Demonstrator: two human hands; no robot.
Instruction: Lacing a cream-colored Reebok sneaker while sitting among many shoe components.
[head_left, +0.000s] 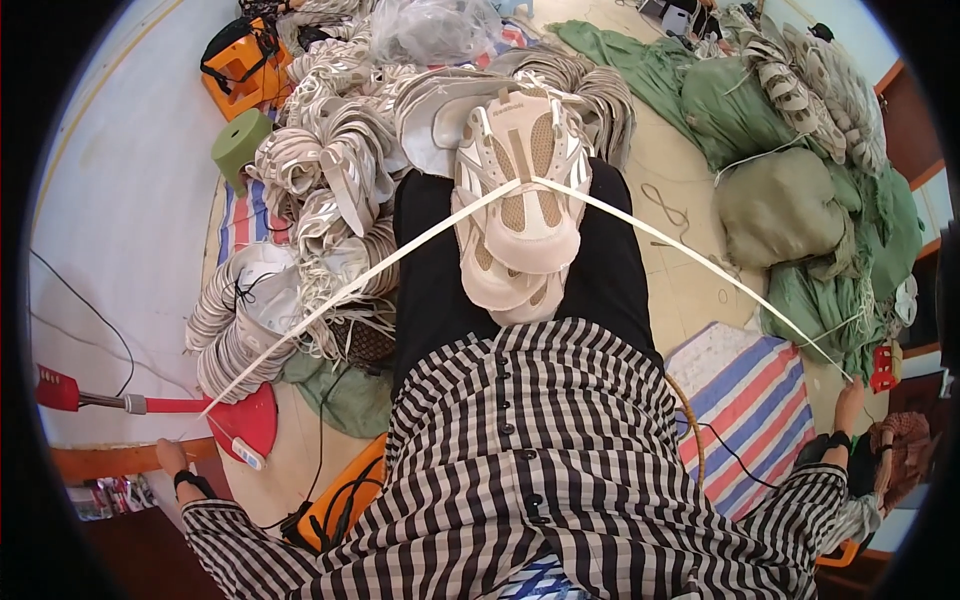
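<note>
Across my lap lies a small stack of beige and white shoe uppers (535, 232), toes toward me. From the top upper's throat a flat cream shoelace (370, 272) spreads out in a wide V, both halves stretched straight. At the far left my left hand (172, 458) is closed at the lower end of one half; its fingers are small and partly hidden. Out at the far right my right hand (850, 398) pinches the end of the other half. Both arms are spread wide, in striped sleeves.
Bundled shoe uppers (330, 160) are heaped on the left, beside a green roll (240, 142) and an orange stool (240, 70). Green sacks (785, 205) lie on the right. A striped sheet (750, 400) covers floor near my right side. A red dustpan-like object (245, 425) is at left.
</note>
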